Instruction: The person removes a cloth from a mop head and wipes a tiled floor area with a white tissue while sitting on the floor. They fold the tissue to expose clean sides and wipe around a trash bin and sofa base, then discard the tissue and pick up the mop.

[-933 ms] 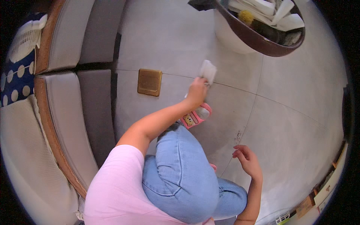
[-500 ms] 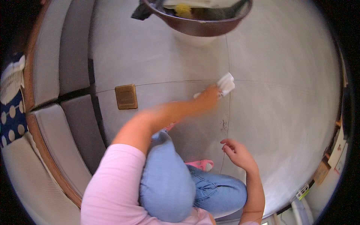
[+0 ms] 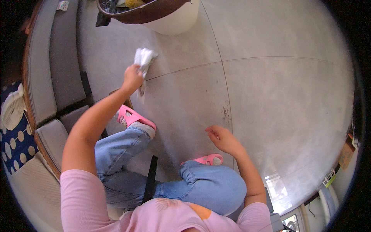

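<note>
Being gripped in the closed left hand (image 3: pixel 132 77) at about eleven o'clock: a crumpled white cloth (image 3: pixel 143 58), its bulk sticking up past the fingers and one corner hanging below them over the grey tiled floor (image 3: pixel 270 96). Being held open and empty near six o'clock: the right hand (image 3: pixel 221 138), fingers loosely curled above the floor, just beside a small dark stain (image 3: pixel 225 112) on a tile joint. Being worn on both feet: pink sandals (image 3: pixel 130 116). Being shown at twelve o'clock: a brown-rimmed tub (image 3: pixel 154 13) on a white base. Lying along nine o'clock: grey cushioned seating (image 3: pixel 58 65), well apart from the cloth
</note>
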The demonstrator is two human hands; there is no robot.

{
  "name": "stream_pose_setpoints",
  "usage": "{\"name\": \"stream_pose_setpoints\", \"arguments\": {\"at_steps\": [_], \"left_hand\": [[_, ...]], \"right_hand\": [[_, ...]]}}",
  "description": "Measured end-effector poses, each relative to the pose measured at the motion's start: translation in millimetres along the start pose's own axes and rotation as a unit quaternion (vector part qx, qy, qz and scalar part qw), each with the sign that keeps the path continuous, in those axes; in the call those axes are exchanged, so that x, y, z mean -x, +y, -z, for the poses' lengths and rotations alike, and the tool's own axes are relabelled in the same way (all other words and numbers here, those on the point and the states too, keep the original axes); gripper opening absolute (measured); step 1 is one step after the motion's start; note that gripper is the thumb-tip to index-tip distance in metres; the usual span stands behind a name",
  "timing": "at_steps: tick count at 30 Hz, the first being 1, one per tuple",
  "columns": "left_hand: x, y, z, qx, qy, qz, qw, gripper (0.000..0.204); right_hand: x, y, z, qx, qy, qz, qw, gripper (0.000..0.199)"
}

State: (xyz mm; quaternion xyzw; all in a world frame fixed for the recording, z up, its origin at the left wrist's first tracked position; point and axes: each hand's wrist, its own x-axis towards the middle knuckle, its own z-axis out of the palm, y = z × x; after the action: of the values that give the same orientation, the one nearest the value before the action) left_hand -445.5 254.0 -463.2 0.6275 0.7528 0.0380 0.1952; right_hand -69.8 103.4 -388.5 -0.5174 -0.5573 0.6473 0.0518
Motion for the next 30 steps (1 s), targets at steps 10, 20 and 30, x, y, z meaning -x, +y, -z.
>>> {"name": "stream_pose_setpoints", "arguments": {"at_steps": [10, 20, 30], "left_hand": [[137, 143, -107, 0.201, -0.059, 0.038, 0.977, 0.027], [191, 99, -81, 0.238, 0.03, 0.163, 0.957, 0.027], [149, 166, -130, 0.183, 0.022, -0.085, 0.979, 0.028]], "right_hand": [[22, 51, -15, 0.003, 0.05, -0.056, 0.997, 0.023], [58, 67, -31, -0.052, 0.122, -0.09, 0.987, 0.025], [56, 60, -64, -0.146, 0.062, -0.147, 0.976, 0.026]]}}
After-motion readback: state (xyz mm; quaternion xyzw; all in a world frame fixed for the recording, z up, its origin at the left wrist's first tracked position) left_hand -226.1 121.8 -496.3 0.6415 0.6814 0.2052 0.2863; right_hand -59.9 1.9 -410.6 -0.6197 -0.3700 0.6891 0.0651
